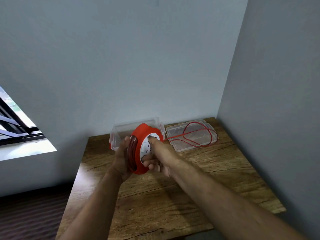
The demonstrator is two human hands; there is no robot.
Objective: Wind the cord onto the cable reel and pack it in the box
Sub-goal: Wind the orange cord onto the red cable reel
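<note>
A red cable reel (140, 135) with a white face is held up above the wooden table (155, 196). My left hand (122, 160) grips its left side and rim, where dark red windings show. On the white face lies my right hand (156, 158), fingers curled at the lower edge. The loose red cord (199, 137) trails from the reel to the right and lies in loops over the clear lid (176, 134). Behind the reel stands the clear plastic box (121, 130) with red latches, against the wall.
Walls close the table in at the back and on the right (268, 101). A window (15, 122) with a white sill is at the left. A dark floor (31, 213) lies below the table's left edge.
</note>
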